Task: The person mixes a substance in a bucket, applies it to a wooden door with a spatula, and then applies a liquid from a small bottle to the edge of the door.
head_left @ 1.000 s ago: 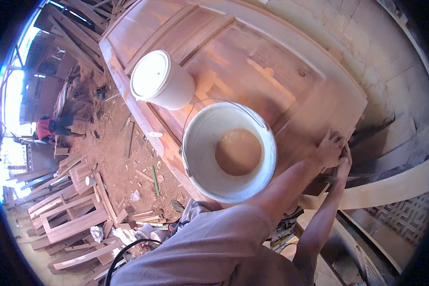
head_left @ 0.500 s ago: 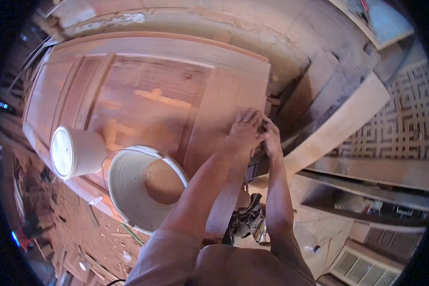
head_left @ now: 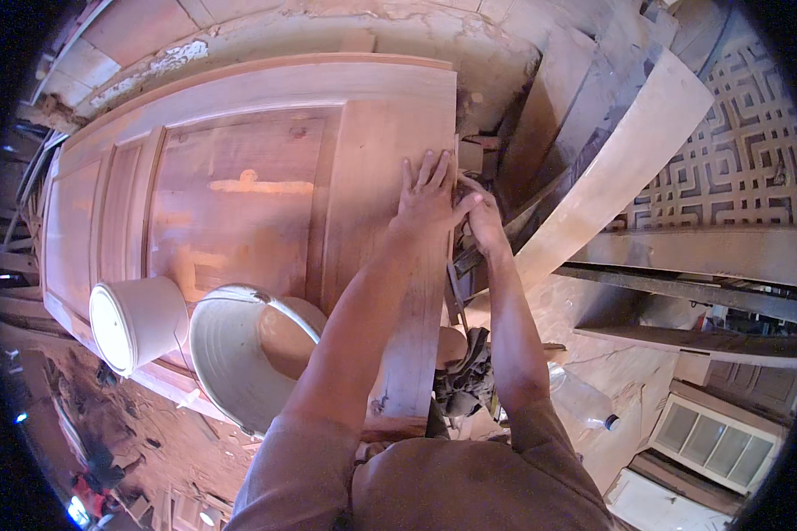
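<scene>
A large panelled wooden door lies flat in front of me. My left hand rests palm down near its right end, fingers spread and holding nothing. Just over that end edge, my right hand is curled against the door's side, close to my left thumb. Its fingertips are partly hidden, and whatever they may grip cannot be made out. Orange-tan filler patches mark the door's middle panel.
On the door's near left side are a white lidded tub and an open white bucket with brownish contents. A pale curved board leans at the right. A clear plastic bottle lies by my right arm. Wood scraps cover the floor at lower left.
The whole view has shifted, so door and hands appear further left and higher. My left fingers are spread wider. The plastic bottle shows more fully beside my right arm.
</scene>
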